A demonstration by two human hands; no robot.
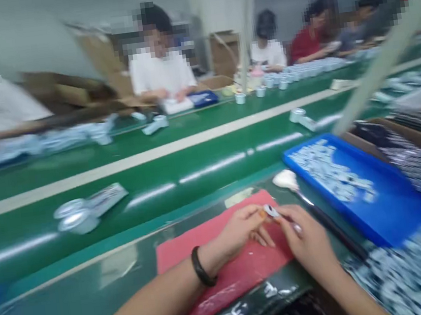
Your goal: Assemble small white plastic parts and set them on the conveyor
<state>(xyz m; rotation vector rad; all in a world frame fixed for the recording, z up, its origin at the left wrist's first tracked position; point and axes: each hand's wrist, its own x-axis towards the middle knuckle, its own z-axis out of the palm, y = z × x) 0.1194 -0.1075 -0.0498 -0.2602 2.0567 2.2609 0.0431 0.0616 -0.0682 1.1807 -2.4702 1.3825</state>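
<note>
Part: small white piece (271, 211) with a dark centre, blurred, held over the red mat (223, 258) at the counter (77, 296) edge.
Left hand (242, 227): fingertips pinched on the part.
Right hand (307, 237): fingers closed on its other end.
Handling: probably light, rigid, easily dropped; best held by its edges.
Nearby: blue tray (392, 201) of similar pieces on the right.

The whole picture is smeared, so small things are hard to make out. The little white part (271, 211) pinched between the left hand (242, 227) and the right hand (307, 240) is too small and fuzzy to name. Right of it, the pieces in the blue tray (389, 207) are only pale blobs. The bottom edge cuts off both arms.
</note>
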